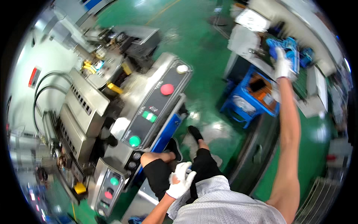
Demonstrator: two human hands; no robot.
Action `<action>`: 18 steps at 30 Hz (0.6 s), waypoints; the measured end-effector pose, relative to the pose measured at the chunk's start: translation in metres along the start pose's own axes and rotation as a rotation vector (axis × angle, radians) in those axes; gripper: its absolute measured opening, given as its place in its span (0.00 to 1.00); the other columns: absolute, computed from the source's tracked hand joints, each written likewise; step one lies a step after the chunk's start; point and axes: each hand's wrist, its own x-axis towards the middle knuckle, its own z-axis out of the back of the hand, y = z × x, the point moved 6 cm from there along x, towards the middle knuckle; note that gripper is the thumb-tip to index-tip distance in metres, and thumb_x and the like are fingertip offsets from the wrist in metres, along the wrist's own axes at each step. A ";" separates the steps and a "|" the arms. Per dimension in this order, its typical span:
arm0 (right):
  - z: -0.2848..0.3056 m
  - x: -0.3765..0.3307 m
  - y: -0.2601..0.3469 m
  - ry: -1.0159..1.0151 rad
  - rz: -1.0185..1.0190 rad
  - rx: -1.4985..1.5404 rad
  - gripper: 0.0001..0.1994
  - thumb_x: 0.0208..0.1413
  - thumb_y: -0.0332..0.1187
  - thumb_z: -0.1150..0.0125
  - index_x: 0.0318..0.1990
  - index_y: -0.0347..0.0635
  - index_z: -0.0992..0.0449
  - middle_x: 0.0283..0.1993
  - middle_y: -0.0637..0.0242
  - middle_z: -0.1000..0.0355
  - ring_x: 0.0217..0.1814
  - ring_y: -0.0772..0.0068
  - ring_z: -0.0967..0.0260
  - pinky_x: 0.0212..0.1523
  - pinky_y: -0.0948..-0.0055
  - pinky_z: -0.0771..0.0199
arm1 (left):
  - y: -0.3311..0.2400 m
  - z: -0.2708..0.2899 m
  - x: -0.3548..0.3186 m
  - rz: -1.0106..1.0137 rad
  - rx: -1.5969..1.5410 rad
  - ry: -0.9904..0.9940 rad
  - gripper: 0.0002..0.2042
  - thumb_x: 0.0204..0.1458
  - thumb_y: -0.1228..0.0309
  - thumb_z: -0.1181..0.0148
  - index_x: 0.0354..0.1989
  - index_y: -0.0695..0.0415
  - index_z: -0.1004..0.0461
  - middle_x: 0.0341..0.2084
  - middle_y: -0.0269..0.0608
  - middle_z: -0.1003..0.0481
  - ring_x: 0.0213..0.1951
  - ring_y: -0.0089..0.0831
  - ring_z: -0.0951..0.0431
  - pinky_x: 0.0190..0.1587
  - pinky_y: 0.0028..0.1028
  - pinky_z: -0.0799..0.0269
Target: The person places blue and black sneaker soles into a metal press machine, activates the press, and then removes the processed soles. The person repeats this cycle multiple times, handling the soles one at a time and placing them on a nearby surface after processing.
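Observation:
My left hand (181,182), in a white glove, hovers over my lap with its fingers apart and nothing visible in it. My right arm stretches far out to the right. Its white-gloved hand (283,68) is at the blue tray (294,59) on the side table, next to bright blue pieces (289,44) whose kind is too blurred to tell. Motion smears the fingers of this hand, so whether they grip anything does not show. Just below it stands a blue plastic stool (238,93) with a dark phone-like slab (257,85) on its brown top.
On my left is a metal machine with a control panel (156,98) bearing a red button (167,89) and green buttons (135,140). A smaller button box (108,186) sits nearer. A white carton (317,95) stands at the right. A long dark trough (257,149) runs beside my legs.

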 end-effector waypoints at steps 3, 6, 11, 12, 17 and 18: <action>-0.040 0.121 -0.082 0.204 -0.146 0.197 0.34 0.63 0.50 0.29 0.72 0.43 0.28 0.71 0.63 0.27 0.69 0.61 0.29 0.70 0.61 0.30 | 0.016 -0.002 -0.004 0.102 0.109 0.000 0.22 0.60 0.73 0.31 0.61 0.60 0.28 0.52 0.54 0.26 0.37 0.39 0.15 0.40 0.36 0.19; 0.037 0.289 -0.113 0.146 0.308 -0.240 0.37 0.63 0.52 0.28 0.72 0.38 0.28 0.70 0.63 0.27 0.67 0.65 0.28 0.68 0.64 0.28 | 0.046 -0.004 -0.003 0.130 -0.052 -0.020 0.20 0.62 0.72 0.33 0.61 0.59 0.28 0.50 0.52 0.26 0.40 0.38 0.15 0.43 0.37 0.19; -0.002 0.265 -0.136 0.095 0.227 -0.287 0.33 0.69 0.48 0.33 0.71 0.32 0.30 0.69 0.55 0.27 0.69 0.60 0.29 0.70 0.62 0.29 | 0.045 0.002 -0.018 0.262 -0.074 -0.133 0.19 0.63 0.72 0.33 0.60 0.59 0.27 0.49 0.50 0.25 0.40 0.39 0.15 0.43 0.37 0.20; 0.008 0.232 -0.143 -0.072 0.267 -0.352 0.33 0.69 0.48 0.33 0.71 0.31 0.30 0.68 0.53 0.26 0.69 0.58 0.28 0.69 0.61 0.27 | 0.041 0.005 -0.013 0.251 -0.086 -0.138 0.19 0.63 0.72 0.33 0.60 0.60 0.27 0.49 0.50 0.25 0.40 0.39 0.15 0.43 0.37 0.20; -0.065 -0.133 -0.094 0.286 0.352 -0.083 0.29 0.72 0.42 0.36 0.71 0.31 0.33 0.73 0.50 0.32 0.69 0.57 0.29 0.68 0.63 0.24 | 0.047 0.027 -0.032 0.247 -0.097 -0.279 0.17 0.63 0.70 0.34 0.58 0.61 0.24 0.48 0.50 0.23 0.43 0.41 0.16 0.47 0.37 0.20; -0.076 -0.190 -0.112 0.475 0.218 0.040 0.28 0.71 0.41 0.36 0.71 0.31 0.33 0.73 0.53 0.33 0.69 0.57 0.29 0.67 0.63 0.23 | 0.054 0.034 -0.040 0.286 -0.144 -0.275 0.17 0.63 0.69 0.35 0.58 0.61 0.24 0.49 0.50 0.23 0.43 0.41 0.16 0.49 0.38 0.20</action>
